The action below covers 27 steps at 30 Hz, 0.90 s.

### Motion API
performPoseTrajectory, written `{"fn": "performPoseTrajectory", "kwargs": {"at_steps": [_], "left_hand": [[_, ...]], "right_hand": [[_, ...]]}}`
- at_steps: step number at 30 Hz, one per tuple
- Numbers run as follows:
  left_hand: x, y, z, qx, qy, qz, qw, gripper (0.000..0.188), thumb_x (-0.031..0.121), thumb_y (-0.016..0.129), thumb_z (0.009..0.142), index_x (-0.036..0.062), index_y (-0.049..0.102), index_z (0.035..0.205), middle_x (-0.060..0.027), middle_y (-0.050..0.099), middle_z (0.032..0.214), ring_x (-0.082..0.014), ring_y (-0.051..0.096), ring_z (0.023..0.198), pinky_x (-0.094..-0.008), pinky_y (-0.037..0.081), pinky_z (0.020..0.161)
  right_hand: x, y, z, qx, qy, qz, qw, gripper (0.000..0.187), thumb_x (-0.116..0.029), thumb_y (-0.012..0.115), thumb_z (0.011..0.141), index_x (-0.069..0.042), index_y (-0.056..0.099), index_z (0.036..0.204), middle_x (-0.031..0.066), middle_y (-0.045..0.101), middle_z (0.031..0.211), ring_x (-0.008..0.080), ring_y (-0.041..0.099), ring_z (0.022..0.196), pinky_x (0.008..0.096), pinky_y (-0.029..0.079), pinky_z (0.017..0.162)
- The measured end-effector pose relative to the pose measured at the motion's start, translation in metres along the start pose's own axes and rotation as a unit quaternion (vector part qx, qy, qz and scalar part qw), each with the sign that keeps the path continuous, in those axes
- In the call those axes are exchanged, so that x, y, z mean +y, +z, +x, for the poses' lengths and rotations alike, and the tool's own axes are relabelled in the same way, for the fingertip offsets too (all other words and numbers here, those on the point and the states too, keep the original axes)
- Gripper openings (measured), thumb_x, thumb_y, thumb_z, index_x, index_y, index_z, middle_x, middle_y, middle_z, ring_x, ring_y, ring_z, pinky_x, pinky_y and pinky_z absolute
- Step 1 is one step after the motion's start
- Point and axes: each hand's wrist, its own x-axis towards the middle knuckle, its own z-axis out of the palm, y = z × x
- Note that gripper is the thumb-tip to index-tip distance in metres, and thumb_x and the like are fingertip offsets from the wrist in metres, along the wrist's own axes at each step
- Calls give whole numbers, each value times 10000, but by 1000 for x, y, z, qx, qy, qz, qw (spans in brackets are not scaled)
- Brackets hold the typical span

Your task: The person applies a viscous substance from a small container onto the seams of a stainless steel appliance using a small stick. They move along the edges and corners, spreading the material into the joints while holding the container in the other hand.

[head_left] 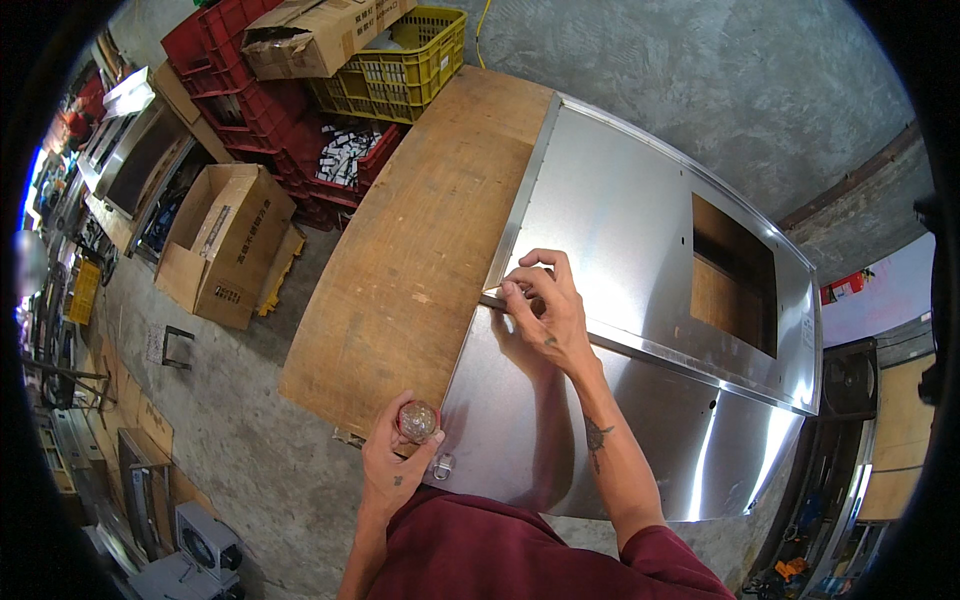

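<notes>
The single view looks from the person's head steeply down onto the counter [400, 270], close enough that both forearms rise from the lower edge of the frame. Its wide fisheye lens bends straight edges toward the rim, with the floor [250, 460] at lower left and crates [250, 100] at upper left.

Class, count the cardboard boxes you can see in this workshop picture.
2: one open box on the floor left of the table, one box atop the red crates. Others may be hidden.
</notes>
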Motion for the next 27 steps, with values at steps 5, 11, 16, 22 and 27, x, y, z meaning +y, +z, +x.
{"fn": "performPoseTrajectory", "kwargs": {"at_steps": [5, 11, 16, 22, 27], "left_hand": [[7, 3, 1, -9, -11, -9, 1000, 698, -19, 864, 976, -67, 530, 1586, -164, 744, 1350, -201, 751, 1215, -339, 614, 1048], [5, 2, 4, 2, -15, 10, 1000, 713, -33, 867, 970, -65, 522, 1593, -147, 747, 1345, -191, 731, 1235, -344, 586, 1081], [17, 5, 13, -7, 35, 18, 999, 690, 54, 903, 946, 6, 596, 1562, -172, 711, 1392, -251, 720, 1282, -386, 606, 1072], [18, 7, 17, -24, 77, 50, 995, 716, 59, 902, 930, 15, 594, 1575, -179, 710, 1377, -284, 729, 1249, -386, 608, 1006], [32, 9, 17, -30, 93, 99, 990, 734, 38, 890, 923, 29, 591, 1593, -175, 710, 1378, -290, 733, 1243, -388, 607, 1004]], "right_hand": [[1, -1, -1, 45, -3, 44, 998, 189, -176, 754, 1089, -1, 747, 1160, 145, 608, 1308, 221, 753, 958, 374, 643, 828], [-32, 0, -32, 47, 78, 157, 983, 161, -152, 721, 1108, 7, 724, 1132, 144, 603, 1269, 213, 657, 1077, 330, 563, 903], [-77, -11, -66, -82, -40, 69, 993, 162, -113, 785, 1042, -21, 756, 1172, 150, 601, 1266, 217, 672, 991, 349, 572, 818], [-94, -1, -80, -159, -76, 38, 984, 199, -113, 837, 1008, -90, 789, 1200, 127, 573, 1284, 244, 678, 930, 388, 598, 795], [-93, 1, -81, -162, -74, 16, 984, 189, -105, 851, 1000, -104, 812, 1184, 128, 587, 1273, 248, 681, 948, 368, 594, 824]]}}
